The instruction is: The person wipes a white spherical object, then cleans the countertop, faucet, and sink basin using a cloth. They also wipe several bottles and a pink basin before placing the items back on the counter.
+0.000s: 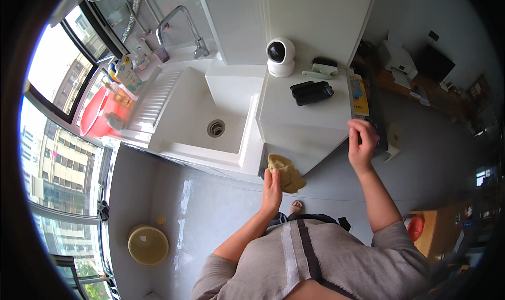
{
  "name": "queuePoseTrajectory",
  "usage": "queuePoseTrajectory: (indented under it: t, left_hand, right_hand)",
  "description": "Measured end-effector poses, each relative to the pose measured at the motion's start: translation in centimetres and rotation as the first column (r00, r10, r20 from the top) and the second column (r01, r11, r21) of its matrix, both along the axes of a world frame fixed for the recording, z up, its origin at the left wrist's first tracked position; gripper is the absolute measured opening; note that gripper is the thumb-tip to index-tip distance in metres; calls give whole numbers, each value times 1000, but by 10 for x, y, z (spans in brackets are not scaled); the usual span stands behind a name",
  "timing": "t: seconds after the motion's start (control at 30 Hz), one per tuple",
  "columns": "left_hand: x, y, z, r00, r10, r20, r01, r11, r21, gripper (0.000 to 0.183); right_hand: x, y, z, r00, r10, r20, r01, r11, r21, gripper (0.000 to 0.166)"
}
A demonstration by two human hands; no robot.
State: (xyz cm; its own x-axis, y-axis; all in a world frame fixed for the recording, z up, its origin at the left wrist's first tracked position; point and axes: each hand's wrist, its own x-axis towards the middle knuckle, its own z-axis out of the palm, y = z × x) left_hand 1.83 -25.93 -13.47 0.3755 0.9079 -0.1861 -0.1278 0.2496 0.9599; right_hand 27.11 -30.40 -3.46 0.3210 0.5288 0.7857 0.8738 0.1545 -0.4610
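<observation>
My left hand grips a crumpled yellowish-tan cloth between thumb and fingers, in front of the lower corner of the white sink. Part of the cloth hangs away to the right of the hand. My right hand is raised beside the right edge of the white cabinet top. Its fingers are loosely bent, a gap shows near the thumb, and nothing is seen in it. On the cabinet top are a white dome-headed camera, a glossy black object and a pale green handled item.
A chrome faucet rises behind the basin. Bottles and a pink plastic basin stand by the window on the left. A beige bucket is on the floor. Farther right, a printer sits on a wooden desk.
</observation>
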Motion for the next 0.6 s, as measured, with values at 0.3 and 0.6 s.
queuePoseTrajectory:
  t: [0.3,0.6]
  left_hand:
    - [65,-26,6,992,-65,110,49,988,146,26]
    - [164,-46,18,989,148,-22,-115,846,521,38]
  right_hand:
    - [35,38,19,985,165,-57,-173,969,-177,16]
    - [60,68,8,909,417,-9,-404,877,-259,16]
